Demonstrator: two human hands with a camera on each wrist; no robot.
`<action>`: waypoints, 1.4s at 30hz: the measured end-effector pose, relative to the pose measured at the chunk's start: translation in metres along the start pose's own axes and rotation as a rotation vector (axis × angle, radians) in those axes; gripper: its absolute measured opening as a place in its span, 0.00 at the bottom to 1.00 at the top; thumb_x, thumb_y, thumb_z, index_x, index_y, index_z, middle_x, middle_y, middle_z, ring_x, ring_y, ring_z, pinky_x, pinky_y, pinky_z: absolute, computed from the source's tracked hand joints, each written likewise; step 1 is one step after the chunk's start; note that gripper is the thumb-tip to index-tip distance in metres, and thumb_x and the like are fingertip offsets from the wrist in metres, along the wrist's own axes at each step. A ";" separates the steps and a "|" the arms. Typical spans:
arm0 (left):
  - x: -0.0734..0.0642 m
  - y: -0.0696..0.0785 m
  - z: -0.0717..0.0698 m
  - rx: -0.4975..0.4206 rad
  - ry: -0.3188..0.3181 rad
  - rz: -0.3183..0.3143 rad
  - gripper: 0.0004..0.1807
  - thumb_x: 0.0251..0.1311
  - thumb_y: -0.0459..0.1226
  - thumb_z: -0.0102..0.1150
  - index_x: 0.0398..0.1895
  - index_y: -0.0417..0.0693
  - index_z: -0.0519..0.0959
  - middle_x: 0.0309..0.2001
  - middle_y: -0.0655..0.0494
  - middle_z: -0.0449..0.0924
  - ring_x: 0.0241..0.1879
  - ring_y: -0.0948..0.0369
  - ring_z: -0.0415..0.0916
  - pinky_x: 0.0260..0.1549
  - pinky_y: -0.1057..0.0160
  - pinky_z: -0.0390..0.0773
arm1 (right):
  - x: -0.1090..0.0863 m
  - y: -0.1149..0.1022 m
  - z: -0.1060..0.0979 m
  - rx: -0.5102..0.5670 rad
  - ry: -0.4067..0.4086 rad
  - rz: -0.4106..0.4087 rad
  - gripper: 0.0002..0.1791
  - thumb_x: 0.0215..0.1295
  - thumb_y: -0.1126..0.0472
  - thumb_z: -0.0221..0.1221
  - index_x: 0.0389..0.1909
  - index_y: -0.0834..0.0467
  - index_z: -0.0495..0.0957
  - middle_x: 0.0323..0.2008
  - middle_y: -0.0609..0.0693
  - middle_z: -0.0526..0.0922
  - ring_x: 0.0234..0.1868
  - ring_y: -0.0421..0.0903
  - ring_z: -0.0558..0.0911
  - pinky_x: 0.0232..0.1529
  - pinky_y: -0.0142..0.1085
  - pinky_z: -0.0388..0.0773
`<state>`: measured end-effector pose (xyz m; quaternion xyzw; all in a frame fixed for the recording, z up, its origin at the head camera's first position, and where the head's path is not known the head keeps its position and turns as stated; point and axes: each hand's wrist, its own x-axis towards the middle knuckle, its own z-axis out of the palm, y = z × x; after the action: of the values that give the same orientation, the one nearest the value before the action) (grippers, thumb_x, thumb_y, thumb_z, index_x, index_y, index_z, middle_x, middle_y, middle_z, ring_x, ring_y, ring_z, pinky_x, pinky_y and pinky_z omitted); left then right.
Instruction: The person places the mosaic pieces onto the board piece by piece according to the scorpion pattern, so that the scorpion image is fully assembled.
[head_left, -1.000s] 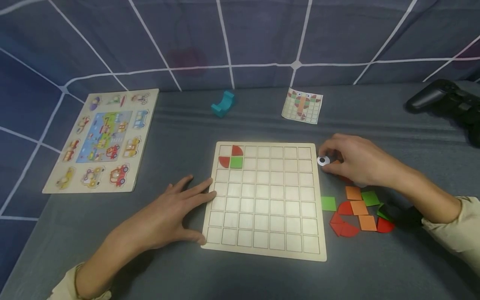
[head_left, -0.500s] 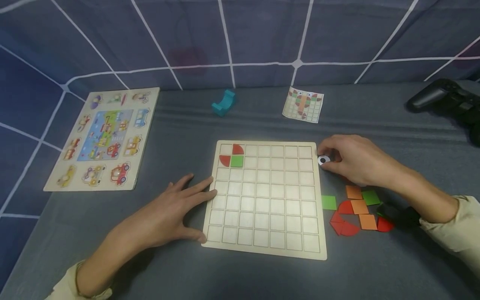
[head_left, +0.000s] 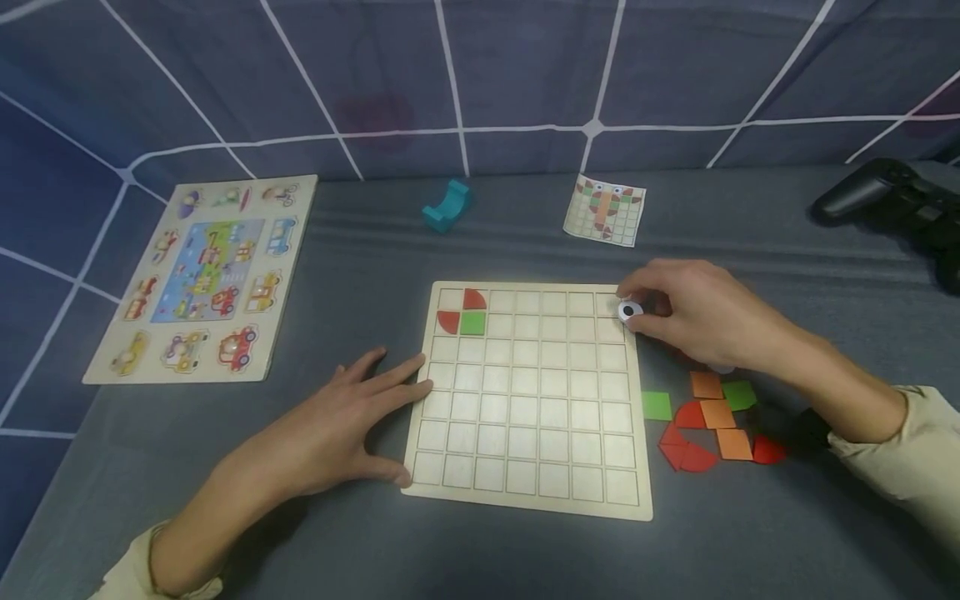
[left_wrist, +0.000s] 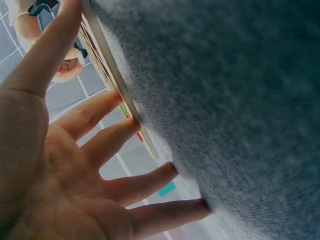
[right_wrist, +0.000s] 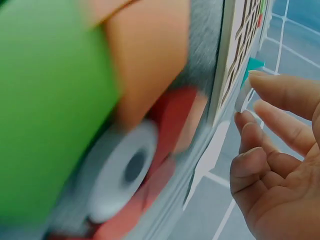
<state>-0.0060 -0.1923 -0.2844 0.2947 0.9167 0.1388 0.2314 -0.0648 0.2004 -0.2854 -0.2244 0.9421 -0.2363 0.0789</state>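
Observation:
A wooden grid board (head_left: 525, 509) lies on the grey table, with two red quarter-circles (head_left: 448, 322) and a green square (head_left: 472, 322) in its upper-left cells. My left hand (head_left: 330, 429) is spread, its thumb and fingertips against the board's left edge; the left wrist view has the fingers straight. Between thumb and fingers, my right hand (head_left: 708, 312) pinches a round white eye piece (head_left: 630, 311) with a black pupil, over the board's upper-right corner. Under the right wrist lies a second eye piece (right_wrist: 122, 170), blurred in the right wrist view and mostly covered in the head view.
Loose orange squares (head_left: 717, 414), red pieces (head_left: 697, 457) and green squares (head_left: 657, 406) lie right of the board. Behind stand a pattern card (head_left: 604, 229) and a teal arch block (head_left: 447, 206). A vehicle puzzle (head_left: 251, 373) is far left, a black game controller (head_left: 892, 204) far right.
My right hand has moved left and slightly away with the eye piece, from beside the board to over its upper-right corner. The left hand has stayed at the board's edge.

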 end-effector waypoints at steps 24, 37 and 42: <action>0.002 0.001 -0.001 0.002 -0.009 -0.009 0.53 0.38 0.62 0.74 0.71 0.55 0.70 0.76 0.59 0.53 0.73 0.36 0.46 0.57 0.24 0.55 | 0.091 -0.070 0.039 0.044 -0.062 -0.268 0.12 0.59 0.71 0.60 0.41 0.59 0.84 0.41 0.49 0.83 0.43 0.47 0.79 0.49 0.43 0.75; 0.000 0.000 0.000 0.018 0.012 0.006 0.52 0.38 0.61 0.76 0.70 0.55 0.70 0.76 0.58 0.54 0.72 0.36 0.48 0.56 0.24 0.56 | 0.096 -0.070 0.043 0.020 -0.066 -0.255 0.11 0.57 0.74 0.57 0.36 0.58 0.83 0.34 0.48 0.80 0.38 0.46 0.76 0.42 0.42 0.73; 0.000 0.000 0.000 0.015 0.014 0.007 0.52 0.38 0.60 0.76 0.71 0.55 0.70 0.76 0.59 0.54 0.72 0.36 0.48 0.56 0.24 0.56 | 0.096 -0.069 0.044 0.018 -0.073 -0.240 0.11 0.59 0.73 0.58 0.37 0.58 0.84 0.34 0.48 0.80 0.38 0.46 0.76 0.42 0.42 0.74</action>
<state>-0.0063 -0.1924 -0.2845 0.2985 0.9184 0.1345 0.2221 -0.1124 0.0842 -0.2947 -0.3433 0.9028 -0.2444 0.0862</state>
